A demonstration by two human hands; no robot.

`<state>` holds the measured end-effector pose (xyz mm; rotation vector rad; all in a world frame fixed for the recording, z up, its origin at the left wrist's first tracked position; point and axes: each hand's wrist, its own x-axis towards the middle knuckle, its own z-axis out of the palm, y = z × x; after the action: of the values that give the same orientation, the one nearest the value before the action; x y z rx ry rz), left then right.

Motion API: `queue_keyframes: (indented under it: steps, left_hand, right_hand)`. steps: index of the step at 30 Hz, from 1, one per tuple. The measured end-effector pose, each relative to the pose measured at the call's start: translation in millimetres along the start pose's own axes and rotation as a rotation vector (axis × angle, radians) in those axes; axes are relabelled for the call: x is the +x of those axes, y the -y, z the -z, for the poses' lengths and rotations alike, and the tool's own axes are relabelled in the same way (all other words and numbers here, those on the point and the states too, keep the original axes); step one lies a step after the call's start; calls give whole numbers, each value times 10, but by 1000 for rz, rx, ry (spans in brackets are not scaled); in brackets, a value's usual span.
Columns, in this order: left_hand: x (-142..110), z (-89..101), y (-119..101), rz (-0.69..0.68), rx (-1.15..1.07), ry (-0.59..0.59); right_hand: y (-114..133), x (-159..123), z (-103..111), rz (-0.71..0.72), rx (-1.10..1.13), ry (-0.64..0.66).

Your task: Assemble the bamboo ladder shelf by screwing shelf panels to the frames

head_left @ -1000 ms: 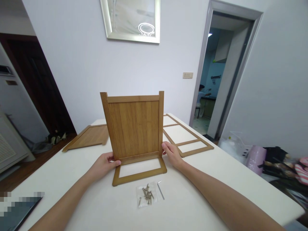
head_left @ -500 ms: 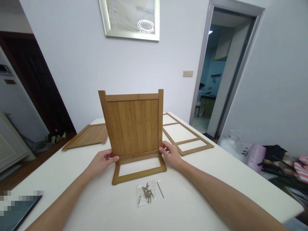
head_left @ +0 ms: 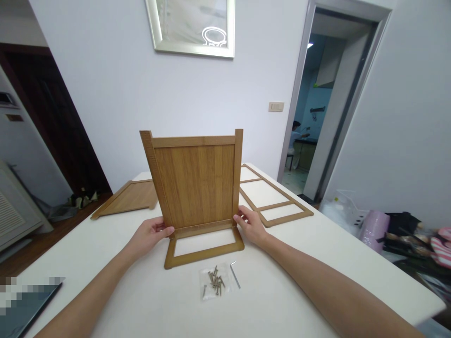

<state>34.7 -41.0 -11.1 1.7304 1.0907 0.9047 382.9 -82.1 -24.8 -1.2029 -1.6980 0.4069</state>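
A brown wooden panel [head_left: 195, 183] with a raised post at each side stands up before me. My left hand [head_left: 151, 234] pinches its lower left corner between thumb and fingers. At the lower right corner, my right hand [head_left: 251, 224] grips the same panel. Below the panel, a flat wooden frame [head_left: 204, 255] lies on the table, its near bar toward me; how the two parts meet at the back is hidden. Nearer to me lie a small clear bag of screws [head_left: 214, 283] and a metal hex key [head_left: 235, 276].
A second wooden panel [head_left: 128, 199] lies at the left on the white table [head_left: 282, 291]. Another wooden frame [head_left: 276, 206] with crossbars lies at the right. A dark flat device [head_left: 33, 307] is at the near left. Through the doorway, a person [head_left: 295, 141] sits.
The upright panel's top has tipped slightly toward me, so it looks a little wider. Both hands keep their hold at its lower corners.
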Motion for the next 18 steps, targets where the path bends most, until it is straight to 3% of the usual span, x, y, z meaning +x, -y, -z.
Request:
queue_keyframes:
  steps: [18]
  left_hand:
    - [13, -7, -56, 4, -9, -16]
  right_hand:
    - [5, 10, 1, 14, -10, 27]
